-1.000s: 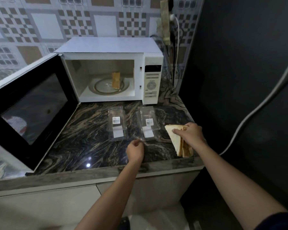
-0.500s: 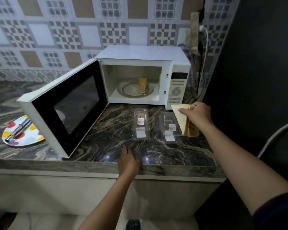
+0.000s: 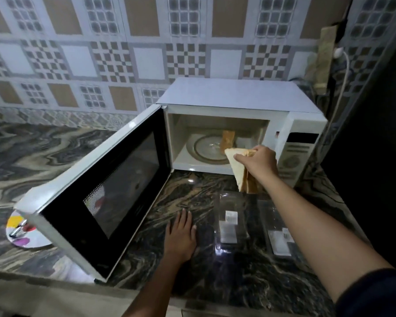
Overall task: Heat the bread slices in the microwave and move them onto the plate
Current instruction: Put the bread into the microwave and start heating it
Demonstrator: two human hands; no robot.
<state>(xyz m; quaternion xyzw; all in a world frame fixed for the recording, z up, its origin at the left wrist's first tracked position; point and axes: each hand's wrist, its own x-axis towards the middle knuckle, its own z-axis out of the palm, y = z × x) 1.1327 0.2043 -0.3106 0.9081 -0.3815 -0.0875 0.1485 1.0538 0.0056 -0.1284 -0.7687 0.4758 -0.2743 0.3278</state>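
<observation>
**Hands.** The right hand [image 3: 257, 161] grips a stack of bread slices [image 3: 236, 172] by its upper corner, fingers curled round it. The left hand [image 3: 181, 234] lies flat on the counter [image 3: 44, 156], fingers straight, holding nothing.

**Position of items.** The stack hangs point-down in the air at the mouth of the microwave [image 3: 238, 97], toward the four o'clock corner of the opening. It is not yet inside. One upright slice [image 3: 227, 140] stands on the glass turntable [image 3: 204, 149], at about two o'clock of its centre. The door [image 3: 105, 191] stands wide open to the left. The plate [image 3: 30, 239] sits at nine o'clock of the left hand, partly hidden behind the door's outer corner, with a metal utensil [image 3: 17, 230] on it. Two clear plastic boxes [image 3: 231, 223] lie at three o'clock of the left hand — both appear empty.

**Risks, as judged.**
- The stack is held by one corner only, so the slices may fan apart and one may drop on the way in.
- The upright slice stands close to the line of entry, and the knuckles or the incoming stack could tip it.
- A stack set against the inner wall could snag once the turntable runs.
- The open door screens the plate — the later transfer must go round it, and the utensil takes up room there.
</observation>
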